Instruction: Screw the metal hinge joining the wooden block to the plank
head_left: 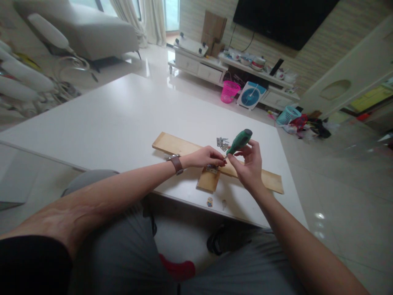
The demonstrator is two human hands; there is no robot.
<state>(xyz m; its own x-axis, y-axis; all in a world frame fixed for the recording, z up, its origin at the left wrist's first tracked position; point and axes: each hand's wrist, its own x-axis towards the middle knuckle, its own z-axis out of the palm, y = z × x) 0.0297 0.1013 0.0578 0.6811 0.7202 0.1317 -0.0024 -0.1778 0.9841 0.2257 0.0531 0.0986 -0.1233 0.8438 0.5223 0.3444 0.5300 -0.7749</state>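
Note:
My right hand [250,166] grips a screwdriver [240,141] with a green handle near the handle's lower end. The tool leans, its shaft slanting down to the left toward my left fingertips. My left hand [211,157] is closed in a pinch beside the shaft's tip; what it pinches is hidden. Just below those fingers a metal hinge [211,169] lies where a short wooden board [208,180] meets a long wooden board [178,145]. Both boards lie flat, the short one at an angle to the long one. Screws are too small to make out.
Several loose metal hinges [221,143] lie beyond the long board on the white table [129,119]. Near the front edge are a small yellow-and-blue figure sticker [209,202] and a small pale piece [224,203]. A pink basket [230,91] and a fan [250,96] stand on the floor beyond.

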